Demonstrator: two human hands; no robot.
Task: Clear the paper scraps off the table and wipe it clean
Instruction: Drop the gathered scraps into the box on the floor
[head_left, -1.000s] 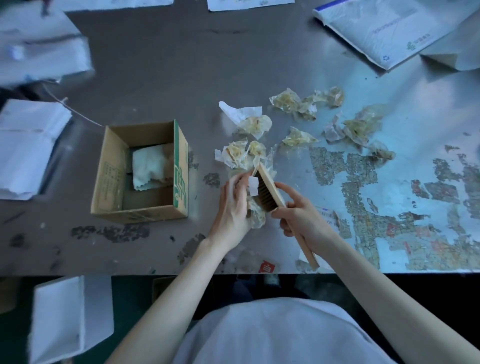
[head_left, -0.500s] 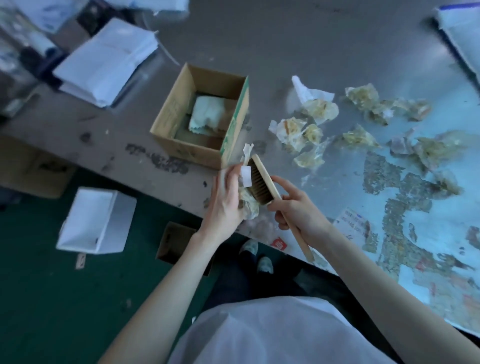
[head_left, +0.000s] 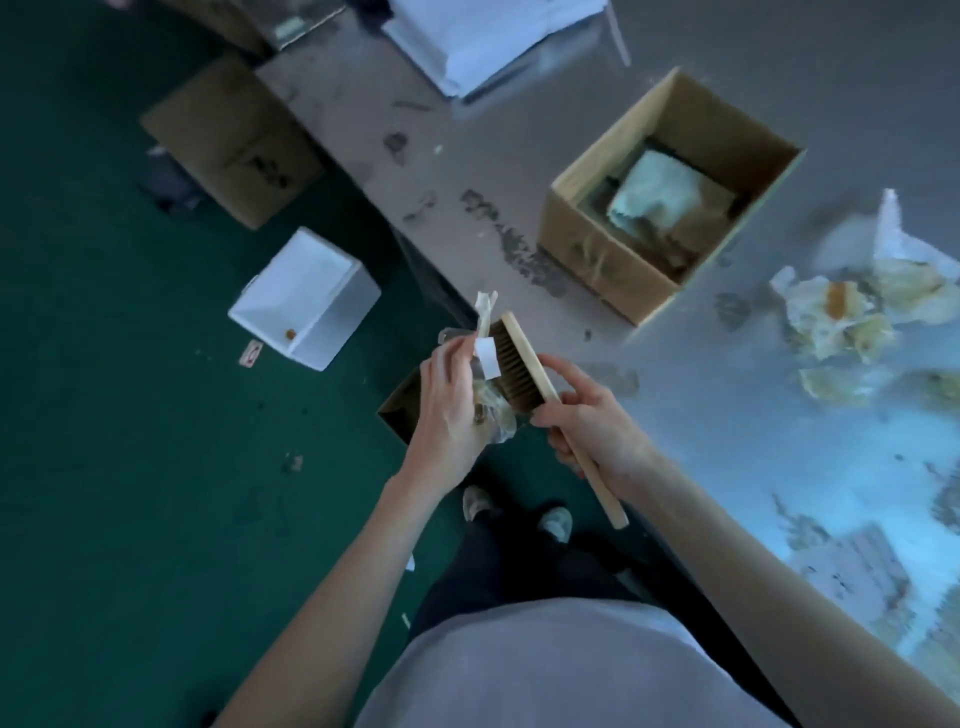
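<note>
Cloth (head_left: 655, 188) in box (head_left: 597, 244) on table (head_left: 519, 145), scraps (head_left: 836, 317) right.

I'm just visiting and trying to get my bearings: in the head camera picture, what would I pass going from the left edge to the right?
White bin on the green floor → left hand holding paper scraps → brush → right hand → open cardboard box on the table → crumpled scraps lying on the table.

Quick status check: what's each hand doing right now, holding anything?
Left hand: closed on crumpled paper scraps, pressed against the brush bristles.
Right hand: closed around the wooden brush handle.
</note>
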